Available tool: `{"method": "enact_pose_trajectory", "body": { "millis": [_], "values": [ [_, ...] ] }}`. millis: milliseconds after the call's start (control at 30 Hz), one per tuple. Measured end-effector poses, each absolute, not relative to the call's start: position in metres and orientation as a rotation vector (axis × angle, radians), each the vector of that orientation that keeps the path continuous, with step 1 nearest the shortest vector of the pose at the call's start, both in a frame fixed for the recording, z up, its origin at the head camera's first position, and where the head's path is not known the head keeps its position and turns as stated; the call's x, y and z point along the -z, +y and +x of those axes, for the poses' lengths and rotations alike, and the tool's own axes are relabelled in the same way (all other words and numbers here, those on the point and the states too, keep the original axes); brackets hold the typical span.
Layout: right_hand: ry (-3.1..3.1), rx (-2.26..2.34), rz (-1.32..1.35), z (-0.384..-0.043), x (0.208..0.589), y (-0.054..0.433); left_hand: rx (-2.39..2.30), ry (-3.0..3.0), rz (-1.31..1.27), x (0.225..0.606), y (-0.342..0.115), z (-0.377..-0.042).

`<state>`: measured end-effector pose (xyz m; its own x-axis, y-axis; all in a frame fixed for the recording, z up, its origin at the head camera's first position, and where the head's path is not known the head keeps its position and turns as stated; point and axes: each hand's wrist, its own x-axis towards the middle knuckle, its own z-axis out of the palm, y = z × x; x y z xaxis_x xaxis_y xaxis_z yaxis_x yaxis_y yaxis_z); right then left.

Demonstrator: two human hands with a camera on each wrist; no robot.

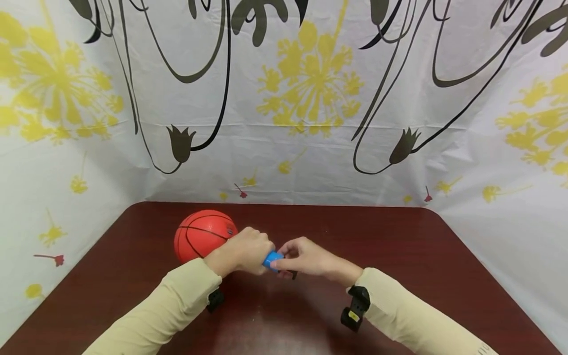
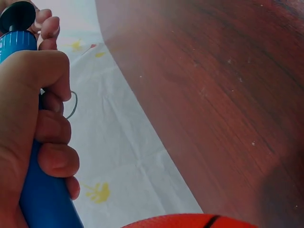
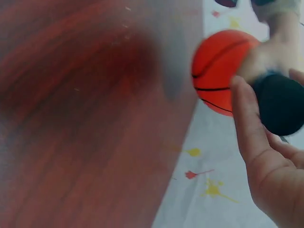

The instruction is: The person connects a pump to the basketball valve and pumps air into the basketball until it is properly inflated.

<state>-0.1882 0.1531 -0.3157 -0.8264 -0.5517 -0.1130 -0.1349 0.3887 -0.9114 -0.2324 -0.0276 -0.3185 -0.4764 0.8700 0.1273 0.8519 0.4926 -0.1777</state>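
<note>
A blue hand pump is held above the table between both hands. My left hand grips its tube, the fingers wrapped round the blue barrel in the left wrist view. Past that fist, a ribbed blue collar and a round black end stick out. My right hand has its thumb and fingers on the pump's far end; in the right wrist view the dark round end sits between them. Just behind the left wrist lies a red ball with black lines, partly covered by that hand.
The dark red-brown wooden table spreads under both arms. Around its back and sides hangs a white curtain with yellow and grey plant prints. Black devices are strapped to the left wrist and right wrist.
</note>
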Motion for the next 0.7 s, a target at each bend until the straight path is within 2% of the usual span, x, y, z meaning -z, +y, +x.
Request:
{"method": "enact_pose_trajectory", "body": {
  "millis": [200, 700],
  "values": [
    [2.139, 1.535, -0.475, -0.185, 0.327, 0.147, -0.174, -2.518, -1.502, 0.324, -0.026, -0.23],
    [2.165, 1.653, -0.496, -0.179, 0.325, 0.151, 0.019, -2.402, -1.391, 0.313, -0.036, -0.223]
  ]
}}
